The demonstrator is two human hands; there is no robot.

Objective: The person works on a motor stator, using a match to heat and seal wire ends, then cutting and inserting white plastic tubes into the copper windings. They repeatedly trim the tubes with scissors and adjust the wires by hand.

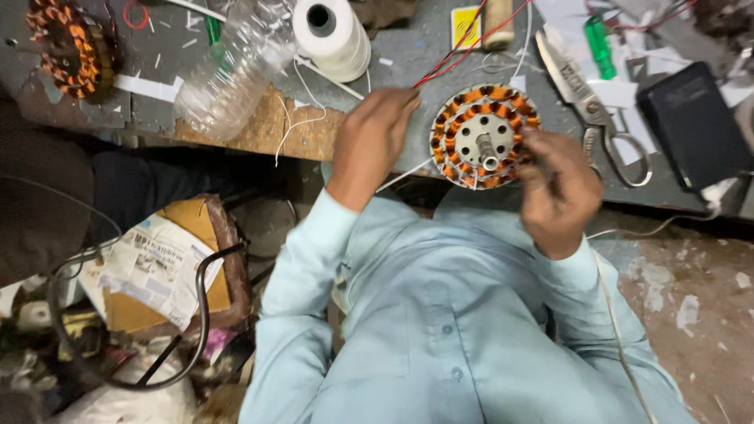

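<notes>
We see the round stator (484,135) with orange copper windings lying flat near the front edge of the bench (408,47), between the two hands. The left hand (371,141) rests at its 9 o'clock side with fingers loosely curled, grasping nothing we can see. The right hand (559,192) touches it at 4 o'clock, blurred, so we cannot tell its grip. Scissors (593,110) lie at 3 o'clock and a white thread spool (334,35) at 10 o'clock.

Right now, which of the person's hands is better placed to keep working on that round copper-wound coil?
Probably the right hand: it lies against the coil's right edge. The left hand rests on the bench beside it, apart from the windings.
</notes>
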